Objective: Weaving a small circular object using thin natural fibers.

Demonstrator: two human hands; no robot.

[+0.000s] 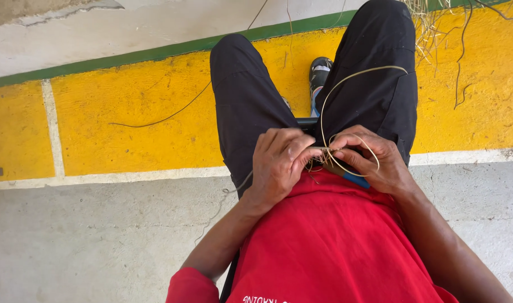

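Hands meet at lap: left hand (279, 165) and right hand (366, 160) both pinch fibre (346, 78), keeping its loop taut.

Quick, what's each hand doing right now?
Left hand: fingers closed, pinching the thin straw strand at its bundled end.
Right hand: fingers closed on the same strand, with a blue-handled tool tucked under it.
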